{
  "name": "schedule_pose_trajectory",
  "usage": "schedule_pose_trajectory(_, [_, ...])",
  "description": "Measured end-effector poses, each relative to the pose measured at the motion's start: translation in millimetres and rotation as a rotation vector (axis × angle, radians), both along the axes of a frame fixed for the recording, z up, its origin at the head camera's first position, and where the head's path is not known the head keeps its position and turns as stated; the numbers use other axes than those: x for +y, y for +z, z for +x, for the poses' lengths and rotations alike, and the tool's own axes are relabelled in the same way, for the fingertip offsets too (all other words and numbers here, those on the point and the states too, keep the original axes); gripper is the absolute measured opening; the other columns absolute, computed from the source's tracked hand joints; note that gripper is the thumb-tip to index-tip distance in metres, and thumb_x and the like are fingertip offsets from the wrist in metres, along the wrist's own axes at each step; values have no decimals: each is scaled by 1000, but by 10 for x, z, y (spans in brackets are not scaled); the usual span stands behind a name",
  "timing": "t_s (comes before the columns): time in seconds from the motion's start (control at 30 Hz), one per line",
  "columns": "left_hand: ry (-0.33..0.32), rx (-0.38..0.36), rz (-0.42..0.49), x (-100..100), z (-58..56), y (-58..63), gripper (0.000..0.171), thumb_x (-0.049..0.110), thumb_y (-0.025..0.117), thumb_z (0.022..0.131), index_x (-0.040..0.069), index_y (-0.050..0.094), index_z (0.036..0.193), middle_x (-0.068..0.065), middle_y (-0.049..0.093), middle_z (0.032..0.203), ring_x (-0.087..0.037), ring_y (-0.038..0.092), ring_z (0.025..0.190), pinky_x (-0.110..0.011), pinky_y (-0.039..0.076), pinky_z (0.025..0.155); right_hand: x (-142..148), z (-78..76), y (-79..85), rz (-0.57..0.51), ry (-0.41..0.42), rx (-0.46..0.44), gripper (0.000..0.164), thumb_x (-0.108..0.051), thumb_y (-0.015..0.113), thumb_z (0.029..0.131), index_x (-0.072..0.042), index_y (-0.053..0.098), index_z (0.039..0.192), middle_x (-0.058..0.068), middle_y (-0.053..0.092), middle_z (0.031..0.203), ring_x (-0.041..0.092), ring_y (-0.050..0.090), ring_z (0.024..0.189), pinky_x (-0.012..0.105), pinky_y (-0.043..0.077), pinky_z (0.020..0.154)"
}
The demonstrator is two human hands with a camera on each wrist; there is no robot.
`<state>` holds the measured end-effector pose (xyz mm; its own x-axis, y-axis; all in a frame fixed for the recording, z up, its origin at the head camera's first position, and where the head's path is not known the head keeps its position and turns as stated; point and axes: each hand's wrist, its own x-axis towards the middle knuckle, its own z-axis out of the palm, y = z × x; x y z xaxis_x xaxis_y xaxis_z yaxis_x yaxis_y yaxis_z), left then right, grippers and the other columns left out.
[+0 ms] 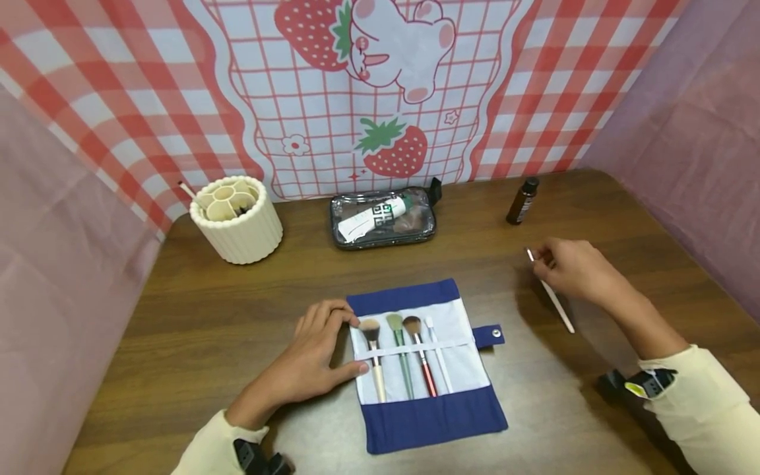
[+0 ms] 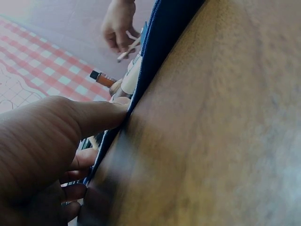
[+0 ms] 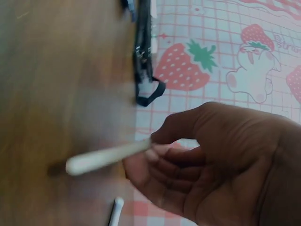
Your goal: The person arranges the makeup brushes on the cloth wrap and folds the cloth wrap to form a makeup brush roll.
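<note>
An unfolded navy brush roll [image 1: 436,422] with a pale lining lies on the table. Under its elastic strap sit several makeup brushes, among them a pale-handled brush [image 1: 378,379], a green brush [image 1: 406,369] and a red-handled brush [image 1: 426,373]. My left hand [image 1: 311,356] rests along the roll's left edge, thumb and fingers spread; the left wrist view shows the thumb [image 2: 101,115] right at that edge. Off to the right, my right hand [image 1: 578,270] pinches a slim white-handled brush [image 1: 558,307] between thumb and fingers. Its pale end [image 3: 84,163] points away from the palm in the right wrist view.
A ribbed cream holder [image 1: 240,231] with a stick poking out stands back left. A clear pouch [image 1: 386,221] holding a white tube lies at the back middle. One small dark bottle [image 1: 522,201] stands beyond my right hand. Patterned cloth [image 1: 398,152] hangs behind the table.
</note>
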<state>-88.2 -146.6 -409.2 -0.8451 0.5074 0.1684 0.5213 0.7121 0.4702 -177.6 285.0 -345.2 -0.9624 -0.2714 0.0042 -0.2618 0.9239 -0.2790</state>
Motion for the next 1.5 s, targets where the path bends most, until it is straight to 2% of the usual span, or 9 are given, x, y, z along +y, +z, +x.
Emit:
schedule_pose_trajectory(0.03, [-4, 4, 2, 2, -3, -3, 62, 56, 68, 74, 18, 46, 118, 1, 34, 129, -18, 26, 121, -43, 24, 95, -28, -11, 19, -47, 3, -9, 21, -18, 57, 87, -1, 60, 98, 8, 65, 84, 16, 59, 66, 34, 47, 55])
schedule_pose_trajectory(0.17, [-16, 24, 13, 5, -12, -8, 62, 56, 68, 74, 17, 46, 117, 0, 34, 128, -20, 28, 120, -43, 25, 94, -148, -70, 64, -214, -8, -36, 23, -20, 58, 89, -3, 60, 104, 8, 65, 86, 13, 61, 63, 28, 48, 53])
schedule_pose_trajectory(0.33, [-16, 24, 17, 2, -19, -7, 61, 56, 68, 74, 17, 46, 117, 0, 34, 128, -20, 27, 120, -43, 25, 94, -308, -140, 79, -424, -5, -61, 24, -21, 59, 90, -6, 60, 109, 9, 65, 88, 16, 63, 68, 32, 52, 57])
schedule_pose_trajectory(0.5, [-6, 6, 12, -7, -16, -8, 62, 56, 68, 74, 18, 46, 117, 0, 34, 128, -18, 26, 120, -42, 24, 95, -468, -175, 58, -675, 57, -169, 30, -17, 58, 91, 1, 53, 114, 22, 62, 96, 24, 64, 72, 42, 52, 61])
schedule_pose_trajectory(0.8, [1, -1, -6, 1, -11, 2, 62, 56, 68, 74, 18, 46, 118, 2, 33, 129, -17, 26, 121, -41, 24, 95, -788, -196, -79, -1000, 138, -365, 37, -6, 55, 91, 12, 37, 119, 36, 48, 105, 32, 63, 76, 50, 51, 67])
schedule_pose_trajectory(1.07, [-2, 12, 6, 2, -18, -8, 62, 56, 69, 73, 18, 46, 117, 2, 34, 128, -17, 26, 120, -41, 24, 95, -945, -177, -224, -1092, 173, -468, 39, 0, 51, 92, 12, 32, 123, 38, 43, 108, 36, 61, 78, 48, 51, 67])
schedule_pose_trajectory(1.27, [-3, 19, 8, 1, -21, -15, 62, 55, 69, 73, 18, 46, 117, 2, 34, 128, -17, 26, 120, -41, 24, 95, -1029, -107, -273, -1091, 168, -553, 39, 1, 49, 93, 6, 32, 127, 35, 45, 108, 43, 60, 78, 51, 51, 66])
schedule_pose_trajectory(1.5, [-6, 17, 6, 0, -26, -22, 62, 56, 68, 74, 18, 46, 117, 1, 34, 128, -18, 27, 120, -42, 24, 94, -1068, -48, -298, -1072, 190, -655, 38, 3, 48, 92, 7, 34, 126, 33, 48, 104, 44, 59, 79, 52, 50, 67])
